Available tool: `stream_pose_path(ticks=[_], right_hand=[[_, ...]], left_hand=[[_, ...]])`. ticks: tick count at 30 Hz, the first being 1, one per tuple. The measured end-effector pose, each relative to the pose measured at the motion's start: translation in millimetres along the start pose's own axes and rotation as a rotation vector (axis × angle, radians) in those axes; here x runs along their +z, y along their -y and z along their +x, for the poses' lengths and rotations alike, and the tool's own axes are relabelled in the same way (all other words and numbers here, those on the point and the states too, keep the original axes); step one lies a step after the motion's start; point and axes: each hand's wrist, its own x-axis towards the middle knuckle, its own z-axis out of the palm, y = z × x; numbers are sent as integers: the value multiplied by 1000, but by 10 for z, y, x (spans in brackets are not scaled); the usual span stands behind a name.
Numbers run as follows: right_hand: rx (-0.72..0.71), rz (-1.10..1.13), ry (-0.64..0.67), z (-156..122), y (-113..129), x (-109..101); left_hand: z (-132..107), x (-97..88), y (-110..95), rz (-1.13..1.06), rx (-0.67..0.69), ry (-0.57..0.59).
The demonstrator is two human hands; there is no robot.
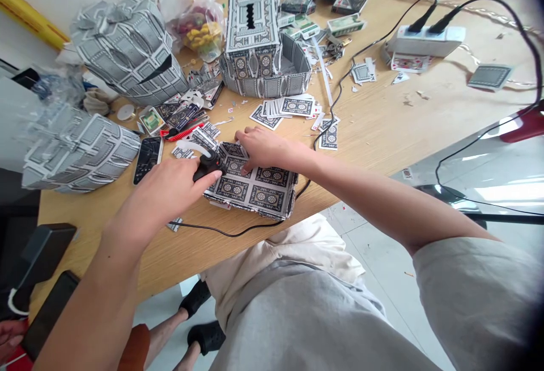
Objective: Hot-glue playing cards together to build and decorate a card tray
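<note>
A shallow tray made of black-and-white playing cards (272, 196) lies near the table's front edge, its open side up. My left hand (172, 181) is closed round a black hot glue gun (209, 165), with a whitish glue stick (191, 145) poking out of its back. The gun points at the tray's left inner side; its nozzle tip is hard to make out. My right hand (264, 149) grips the tray's far wall, thumb inside and fingers over the rim. Loose cards (183, 153) lie just beyond the glue gun.
A card box with a slot (255, 25) sits on a card tray (272, 85). Two card baskets (123, 48) stand left, near a phone (147, 158). A black cable (335, 105) runs from the power strip (429, 41). Another person's hand (11, 337) shows lower left.
</note>
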Motion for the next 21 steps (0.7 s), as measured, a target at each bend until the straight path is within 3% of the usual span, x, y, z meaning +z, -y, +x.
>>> stream_pose_path(ticks=[11, 21], right_hand=[[-7, -17, -8, -8, 3, 4], [3, -19, -4, -2, 7, 11]], left_hand=[[-29, -38, -78, -161, 48, 3], [19, 47, 14, -72, 41, -3]])
